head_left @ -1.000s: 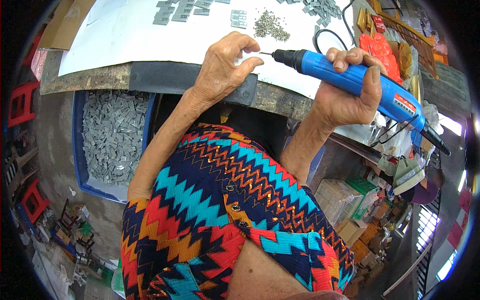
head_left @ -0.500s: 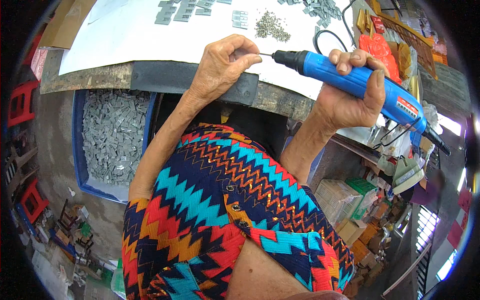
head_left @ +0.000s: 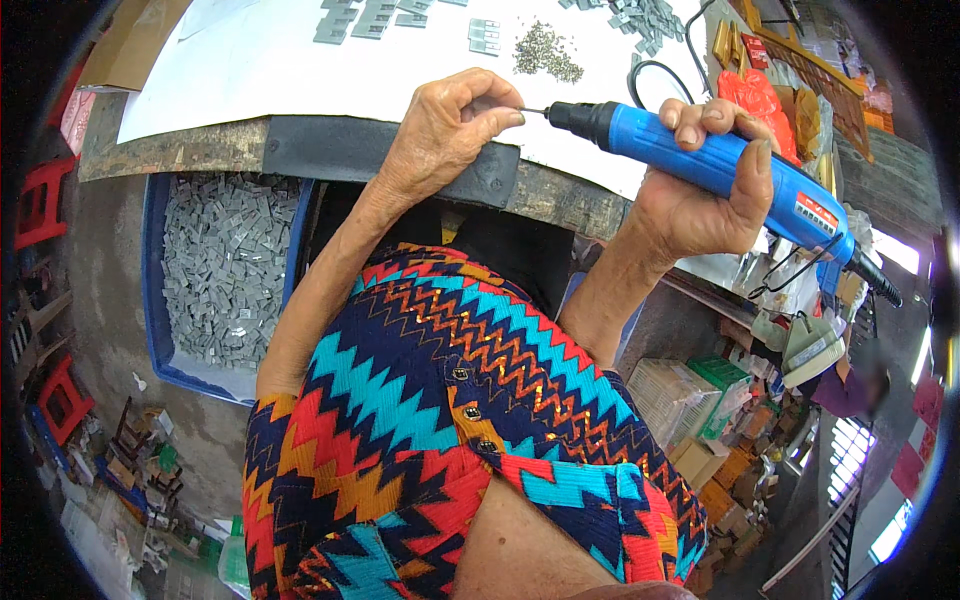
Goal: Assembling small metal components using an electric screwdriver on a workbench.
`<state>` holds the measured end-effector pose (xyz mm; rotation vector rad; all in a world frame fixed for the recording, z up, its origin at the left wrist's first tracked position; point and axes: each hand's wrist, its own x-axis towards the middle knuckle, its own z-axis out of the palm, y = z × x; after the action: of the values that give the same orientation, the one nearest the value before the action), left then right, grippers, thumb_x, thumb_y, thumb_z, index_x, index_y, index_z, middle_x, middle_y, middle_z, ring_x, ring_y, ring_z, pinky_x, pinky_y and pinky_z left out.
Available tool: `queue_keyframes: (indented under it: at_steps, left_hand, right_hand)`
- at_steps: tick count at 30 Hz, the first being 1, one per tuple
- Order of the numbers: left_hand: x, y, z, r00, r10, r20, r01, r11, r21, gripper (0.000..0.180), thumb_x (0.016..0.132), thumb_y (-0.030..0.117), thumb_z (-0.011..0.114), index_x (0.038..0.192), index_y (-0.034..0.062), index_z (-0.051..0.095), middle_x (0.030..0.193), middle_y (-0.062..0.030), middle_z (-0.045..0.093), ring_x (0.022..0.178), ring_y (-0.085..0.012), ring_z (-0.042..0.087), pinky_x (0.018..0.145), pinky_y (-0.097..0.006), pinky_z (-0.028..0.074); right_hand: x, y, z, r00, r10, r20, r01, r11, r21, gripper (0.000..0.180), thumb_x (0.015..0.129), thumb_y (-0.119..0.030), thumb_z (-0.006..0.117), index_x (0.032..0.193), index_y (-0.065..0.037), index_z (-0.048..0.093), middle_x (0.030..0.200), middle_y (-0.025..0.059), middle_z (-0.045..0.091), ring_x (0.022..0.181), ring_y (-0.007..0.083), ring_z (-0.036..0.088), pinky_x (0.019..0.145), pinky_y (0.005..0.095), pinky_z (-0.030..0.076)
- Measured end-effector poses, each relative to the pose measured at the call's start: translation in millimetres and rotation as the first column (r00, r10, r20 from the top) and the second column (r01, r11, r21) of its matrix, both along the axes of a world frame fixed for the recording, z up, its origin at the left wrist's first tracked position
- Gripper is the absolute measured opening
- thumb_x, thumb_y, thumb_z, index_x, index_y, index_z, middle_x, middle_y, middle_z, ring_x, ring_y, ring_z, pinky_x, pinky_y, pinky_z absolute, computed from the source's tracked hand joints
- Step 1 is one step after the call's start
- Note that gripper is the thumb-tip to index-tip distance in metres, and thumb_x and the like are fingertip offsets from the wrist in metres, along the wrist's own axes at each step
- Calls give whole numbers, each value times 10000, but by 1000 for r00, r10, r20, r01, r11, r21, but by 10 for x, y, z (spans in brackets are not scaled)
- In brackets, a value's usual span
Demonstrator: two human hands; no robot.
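My right hand [head_left: 705, 180] is wrapped round a blue electric screwdriver [head_left: 675, 150] with a black nose, held sideways above the table's near edge. Its thin bit [head_left: 535, 110] points left, and the tip ends at the pinched thumb and forefinger of my left hand [head_left: 450, 125]. Whether those fingers hold the bit itself or a tiny screw on it, I cannot tell. Beyond them, a pile of small screws [head_left: 548, 52] lies on the white sheet [head_left: 250, 75]. Grey flat parts [head_left: 485, 37] stand in rows to the left of the screws.
A blue bin [head_left: 155, 290] full of small grey pieces [head_left: 230, 270] stands below the table at left. More grey pieces [head_left: 648, 22] are heaped at the far right. A black cord [head_left: 655, 68] loops behind the screwdriver. A red plastic bag [head_left: 752, 100] lies at right.
Hardly anything differs. Both hands and the screwdriver keep nearly the same place, while the whole view shifts very slightly.
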<state>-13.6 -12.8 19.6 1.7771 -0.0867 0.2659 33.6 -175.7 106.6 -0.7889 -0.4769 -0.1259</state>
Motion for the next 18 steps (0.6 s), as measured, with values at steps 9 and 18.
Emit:
queue_keyframes:
  at_steps: [9,18]
  left_hand:
    - [-1,-8,-7,999,-4,38,2,999,43,103,759,125,623,813,37,621,770,-16,598,701,-91,526,621,-223,406]
    - [-10,-21,-54,996,-21,87,19,999,28,85,748,96,610,799,28,610,771,-23,590,707,-103,527,628,-229,404]
  right_hand:
    - [-34,20,22,999,39,38,-36,996,-86,235,796,-181,491,914,2,577,762,151,550,618,210,497,668,393,374]
    - [-70,85,28,996,9,83,3,989,-150,220,784,-153,486,920,-4,574,751,153,551,597,209,502,634,397,392]
